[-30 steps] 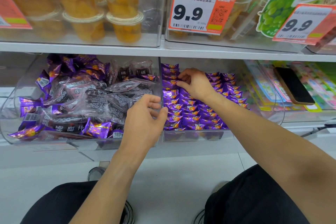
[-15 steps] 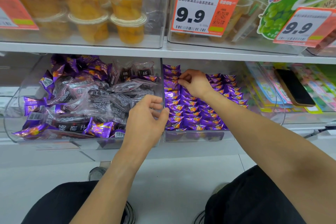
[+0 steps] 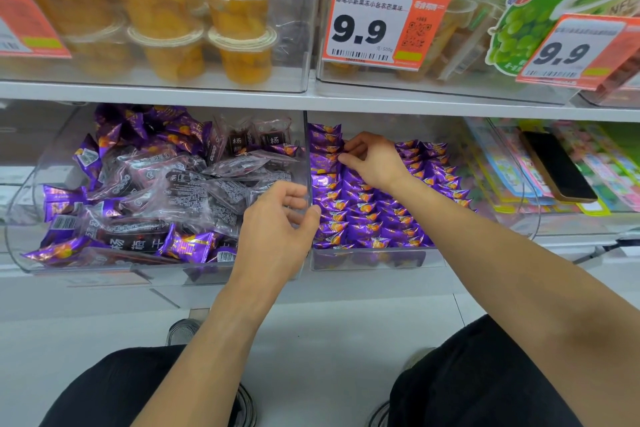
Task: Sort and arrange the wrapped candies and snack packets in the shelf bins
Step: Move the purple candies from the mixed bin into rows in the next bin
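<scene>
Pinching one purple candy (image 3: 330,158) at the back-left of the right bin (image 3: 377,258), right hand (image 3: 375,163) has barely shifted since a second ago, left hand (image 3: 277,229) fingers loosely curled, empty, at the divider, so row-tidying continues.

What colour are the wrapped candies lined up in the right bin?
Shiny purple wrappers with an orange mark, seen in the head view: the wrapped candies under the right hand.

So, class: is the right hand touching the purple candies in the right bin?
Touching: the head view shows the right hand with fingertips pinching purple candies in the back rows.
</scene>
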